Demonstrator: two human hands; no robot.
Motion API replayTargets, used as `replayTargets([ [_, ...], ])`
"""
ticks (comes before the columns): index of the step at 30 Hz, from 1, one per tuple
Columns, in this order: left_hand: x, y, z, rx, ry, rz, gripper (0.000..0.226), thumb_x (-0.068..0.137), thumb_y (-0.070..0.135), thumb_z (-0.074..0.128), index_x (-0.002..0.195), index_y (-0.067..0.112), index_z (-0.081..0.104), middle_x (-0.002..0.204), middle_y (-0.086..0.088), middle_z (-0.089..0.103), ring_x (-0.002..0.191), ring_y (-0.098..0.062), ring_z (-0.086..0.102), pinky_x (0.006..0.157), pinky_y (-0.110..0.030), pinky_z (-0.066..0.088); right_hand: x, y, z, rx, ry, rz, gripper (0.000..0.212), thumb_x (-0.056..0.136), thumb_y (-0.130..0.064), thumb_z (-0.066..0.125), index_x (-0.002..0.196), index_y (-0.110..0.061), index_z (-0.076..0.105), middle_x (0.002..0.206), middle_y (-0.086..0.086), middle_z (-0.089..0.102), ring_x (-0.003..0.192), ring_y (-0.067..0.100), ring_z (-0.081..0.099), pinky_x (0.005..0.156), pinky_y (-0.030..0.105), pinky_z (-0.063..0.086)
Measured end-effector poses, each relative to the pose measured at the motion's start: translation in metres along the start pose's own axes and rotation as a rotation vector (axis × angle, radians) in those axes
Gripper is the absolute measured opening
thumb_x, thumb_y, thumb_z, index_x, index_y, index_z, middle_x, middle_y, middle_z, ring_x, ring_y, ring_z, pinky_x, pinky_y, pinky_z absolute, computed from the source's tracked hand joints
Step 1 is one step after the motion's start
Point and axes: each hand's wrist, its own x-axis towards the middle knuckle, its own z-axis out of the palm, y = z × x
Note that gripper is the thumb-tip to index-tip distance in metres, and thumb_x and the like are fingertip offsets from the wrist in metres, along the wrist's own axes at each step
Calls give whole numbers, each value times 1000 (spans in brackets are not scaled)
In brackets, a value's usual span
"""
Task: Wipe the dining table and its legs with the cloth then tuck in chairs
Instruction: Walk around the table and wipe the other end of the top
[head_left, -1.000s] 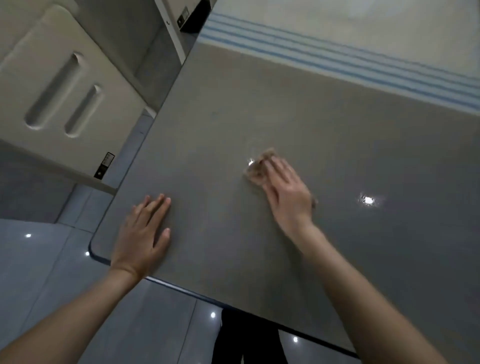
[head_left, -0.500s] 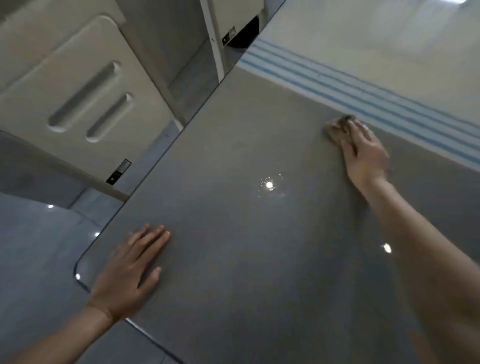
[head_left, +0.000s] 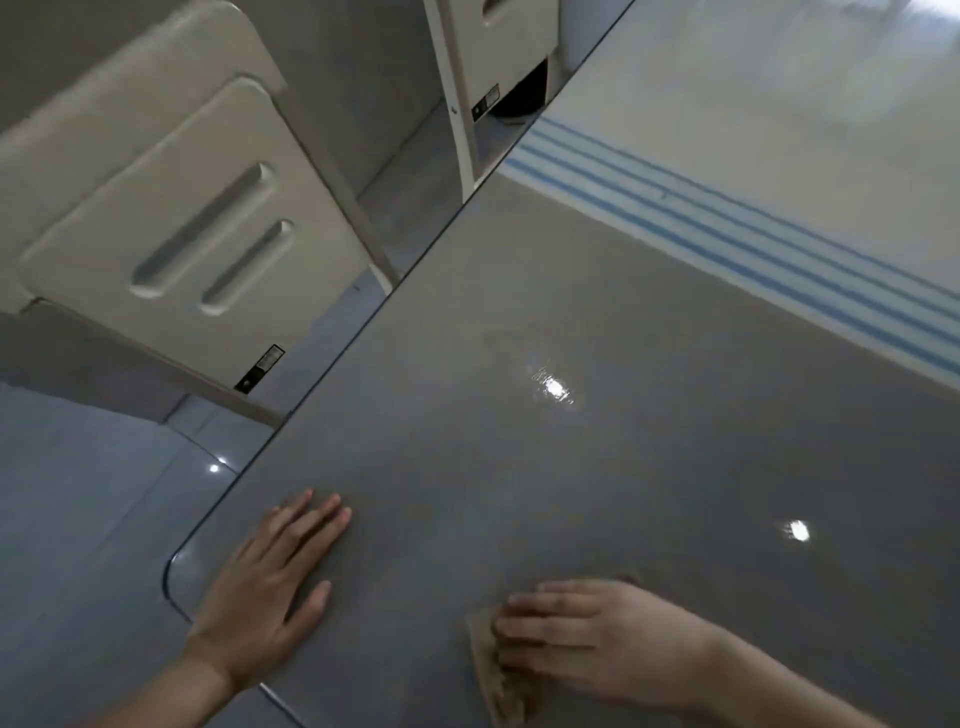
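The crumpled brown cloth (head_left: 498, 696) is pressed onto the glossy grey dining table (head_left: 571, 467) under the straight, blurred fingers of the right hand (head_left: 597, 639), with its edge showing left of and below the fingertips; it is not pinched. The left hand (head_left: 265, 587) is laid flat, fingers straight, holding nothing, just beside the table's rounded near-left corner. Bare tabletop is left ahead up to the blue-striped band (head_left: 727, 234); a beige slotted chair back (head_left: 197, 234) is seen beyond the left edge.
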Motion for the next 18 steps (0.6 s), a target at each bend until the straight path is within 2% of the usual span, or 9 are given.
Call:
replayTargets([
  [1, 1, -1, 1, 7, 2, 0, 60, 94, 50, 25, 147, 24, 32, 152, 8, 33, 144, -19, 23, 118, -36, 16, -3, 17, -32, -114, 86, 190, 36, 105, -22, 33, 119, -41, 60, 138, -23, 49, 116, -18, 46, 106, 22, 37],
  [2, 1, -2, 2, 11, 1, 4, 61, 94, 51, 25, 147, 23, 33, 152, 8, 32, 145, -19, 23, 118, -36, 15, -7, 30, -71, -161, 312, 442, 43, 103, -13, 38, 108, -48, 63, 133, -22, 56, 108, -21, 50, 102, 19, 41],
  [3, 1, -2, 3, 15, 0, 10, 61, 94, 50, 25, 147, 23, 33, 153, 8, 32, 145, -20, 23, 119, -36, 15, -13, 52, -106, -288, 453, 569, 45, 101, -10, 44, 111, -49, 64, 131, -21, 58, 111, -16, 52, 104, 21, 42],
  [6, 2, -3, 2, 14, 13, 19, 61, 93, 50, 27, 146, 21, 35, 153, 7, 32, 144, -21, 25, 119, -36, 14, -21, 123, -181, -596, 757, 859, 41, 97, -29, 47, 138, -23, 52, 144, 1, 50, 133, 21, 46, 110, 34, 36],
  [8, 2, -2, 2, 12, 17, 9, 61, 93, 51, 27, 146, 20, 36, 154, 7, 31, 144, -20, 24, 119, -34, 14, -2, 152, -207, -491, 985, 1139, 47, 98, -31, 43, 144, -23, 43, 152, -1, 40, 141, 21, 34, 115, 32, 27],
  [10, 3, 0, 0, 10, 15, 8, 62, 93, 51, 27, 146, 19, 36, 153, 7, 32, 144, -19, 24, 119, -33, 13, 40, 160, -206, -464, 1121, 1269, 48, 99, -28, 42, 146, -20, 40, 154, 0, 35, 144, 22, 27, 118, 30, 20],
  [12, 3, -1, -1, 19, 11, 14, 62, 93, 50, 28, 145, 19, 37, 152, 6, 34, 144, -19, 25, 119, -33, 13, 85, 152, -171, -553, 1059, 1118, 46, 97, -26, 46, 143, -17, 45, 151, 5, 41, 141, 27, 33, 116, 33, 27],
  [14, 2, -1, -3, 13, -1, 2, 61, 93, 50, 28, 146, 20, 35, 152, 5, 34, 144, -19, 25, 118, -35, 15, 116, 127, -125, -613, 896, 821, 45, 93, -24, 56, 136, -16, 54, 145, 7, 49, 134, 29, 45, 112, 38, 36],
  [18, 2, -1, -2, 23, -13, 23, 61, 93, 48, 30, 148, 21, 31, 153, 5, 33, 144, -21, 25, 119, -35, 13, 88, 77, -77, -535, 179, 169, 40, 99, -29, 49, 138, -21, 52, 148, -5, 45, 140, 16, 37, 116, 34, 29],
])
